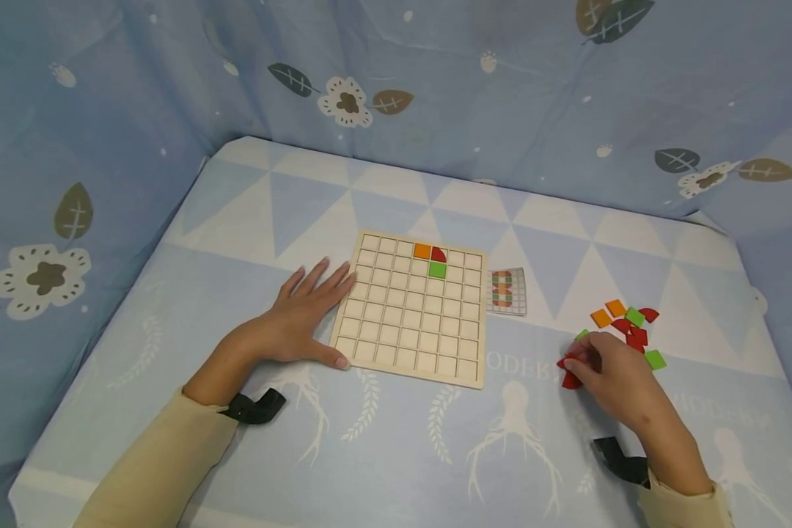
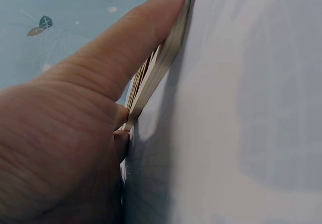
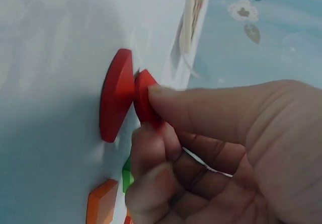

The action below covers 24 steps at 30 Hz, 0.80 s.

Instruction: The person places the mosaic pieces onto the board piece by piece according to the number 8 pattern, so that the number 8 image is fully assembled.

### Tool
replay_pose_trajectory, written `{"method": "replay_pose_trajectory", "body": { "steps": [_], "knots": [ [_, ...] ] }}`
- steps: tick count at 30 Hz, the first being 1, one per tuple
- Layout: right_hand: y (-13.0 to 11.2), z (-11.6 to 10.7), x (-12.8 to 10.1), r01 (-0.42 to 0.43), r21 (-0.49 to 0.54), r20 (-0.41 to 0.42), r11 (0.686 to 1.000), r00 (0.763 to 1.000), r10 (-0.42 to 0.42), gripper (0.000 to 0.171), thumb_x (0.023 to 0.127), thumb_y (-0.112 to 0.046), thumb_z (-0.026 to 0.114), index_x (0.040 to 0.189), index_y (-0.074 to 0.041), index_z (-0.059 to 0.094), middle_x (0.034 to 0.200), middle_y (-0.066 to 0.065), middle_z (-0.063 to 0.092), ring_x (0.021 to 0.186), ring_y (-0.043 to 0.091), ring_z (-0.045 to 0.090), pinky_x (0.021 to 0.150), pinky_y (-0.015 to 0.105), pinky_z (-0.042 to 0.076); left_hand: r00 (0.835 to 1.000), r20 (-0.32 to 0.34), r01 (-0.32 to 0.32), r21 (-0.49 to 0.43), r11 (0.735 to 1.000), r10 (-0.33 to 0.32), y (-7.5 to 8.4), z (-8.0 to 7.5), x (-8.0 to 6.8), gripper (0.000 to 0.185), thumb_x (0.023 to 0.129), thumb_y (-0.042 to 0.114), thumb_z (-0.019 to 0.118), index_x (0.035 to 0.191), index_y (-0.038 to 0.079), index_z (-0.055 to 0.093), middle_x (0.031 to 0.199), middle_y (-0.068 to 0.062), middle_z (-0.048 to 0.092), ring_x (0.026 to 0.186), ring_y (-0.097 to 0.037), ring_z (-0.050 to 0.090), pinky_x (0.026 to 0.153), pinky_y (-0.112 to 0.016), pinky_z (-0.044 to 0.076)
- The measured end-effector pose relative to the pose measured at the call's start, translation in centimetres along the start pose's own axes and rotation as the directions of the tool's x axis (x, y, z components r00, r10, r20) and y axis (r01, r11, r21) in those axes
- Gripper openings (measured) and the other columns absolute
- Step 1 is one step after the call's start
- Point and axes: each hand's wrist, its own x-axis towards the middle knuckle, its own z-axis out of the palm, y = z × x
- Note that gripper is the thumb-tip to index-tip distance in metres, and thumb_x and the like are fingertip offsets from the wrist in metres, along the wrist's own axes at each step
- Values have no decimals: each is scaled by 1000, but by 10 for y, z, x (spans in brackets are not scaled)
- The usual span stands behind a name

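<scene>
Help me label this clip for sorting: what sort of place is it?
Probably a small tabletop play or recording booth: a printed tablecloth, leaf-patterned fabric walls, and a wooden grid board with colored tiles being handled by the right hand.

pattern card (image 1: 507,291) right of board | leaf-print cloth backdrop (image 1: 501,88) | patterned tablecloth (image 1: 251,191)

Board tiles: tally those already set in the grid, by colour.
Orange tile: 1
Red tile: 1
Green tile: 1
Total in the board: 3
</scene>
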Motion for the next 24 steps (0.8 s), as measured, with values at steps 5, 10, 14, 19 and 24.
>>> {"method": "replay_pose_trajectory", "body": {
  "steps": [5,10,14,19,24],
  "knots": [
    [-6,0,-1,47,63,-6,997,999,-47,9,91,-14,68,98,-12,63,83,-1,63,71,17,55,59,26,49,1000,3,1,3,1000,-1,0,0,0,126,67,76,68,156,18,1,162,2,-8,146,-27,-16,112,-53,-9],
    [-28,-2,11,119,96,-51,988,992,-114,11,91,-13,67,101,-15,62,91,-1,61,70,18,56,55,26,50,1000,3,4,-4,1000,-4,0,-1,-1,125,68,74,69,156,18,1,162,1,-8,146,-27,-16,112,-53,-10],
    [-57,-3,34,216,131,-50,968,976,-211,12,92,-15,67,102,-16,62,96,-3,61,75,17,57,63,30,52,1000,0,8,-8,1000,-8,-1,-1,-3,125,68,72,70,157,18,2,162,1,-8,146,-27,-16,112,-53,-9],
    [-93,4,70,308,159,-13,938,951,-310,6,93,-12,64,99,-13,63,94,-3,62,82,15,57,70,33,51,1000,6,9,-1,1000,-9,-2,-1,-4,124,68,74,68,157,18,2,162,1,-7,146,-27,-15,112,-53,-9],
    [-117,13,99,312,201,51,929,943,-328,4,94,-13,62,97,-11,63,92,-2,64,83,15,58,69,34,49,1000,0,-11,5,1000,11,-1,-1,-2,122,69,75,67,157,17,3,162,1,-7,146,-27,-15,112,-54,-8]
  ]
}}
